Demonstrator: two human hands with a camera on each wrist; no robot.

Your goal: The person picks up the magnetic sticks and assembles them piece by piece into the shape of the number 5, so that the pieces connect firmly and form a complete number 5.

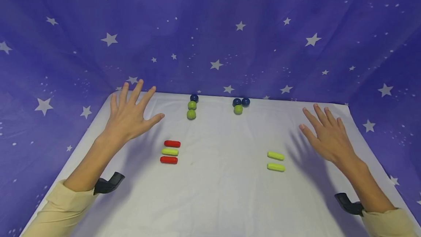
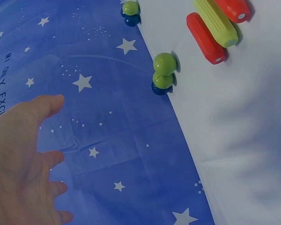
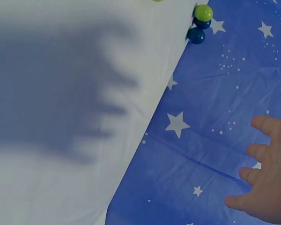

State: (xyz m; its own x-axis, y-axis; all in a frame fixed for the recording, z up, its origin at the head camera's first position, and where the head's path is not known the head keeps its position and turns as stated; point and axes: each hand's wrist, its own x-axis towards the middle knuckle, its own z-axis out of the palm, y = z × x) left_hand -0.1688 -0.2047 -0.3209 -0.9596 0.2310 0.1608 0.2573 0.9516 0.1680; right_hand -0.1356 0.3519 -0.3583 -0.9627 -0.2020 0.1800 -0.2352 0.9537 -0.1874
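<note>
My left hand (image 1: 128, 120) hovers over the left part of the white table with its fingers spread, holding nothing. Nearest to it lie two red sticks (image 1: 172, 143) with a yellow-green stick (image 1: 169, 151) between them, side by side. On the right, my right hand (image 1: 330, 140) is also raised above the table, fingers spread and holding nothing. To its left are two yellow-green sticks (image 1: 275, 155), roughly parallel and a little apart. Both hands cast shadows on the cloth. The left wrist view shows the three ribbed sticks (image 2: 206, 38) close up.
At the table's back edge, two green balls (image 1: 191, 114) and a dark blue ball (image 1: 194, 98) form a line. Right of them, one green ball (image 1: 238, 109) touches two dark blue balls (image 1: 245, 102). A purple star-patterned curtain (image 1: 184, 39) surrounds the white table (image 1: 217, 193).
</note>
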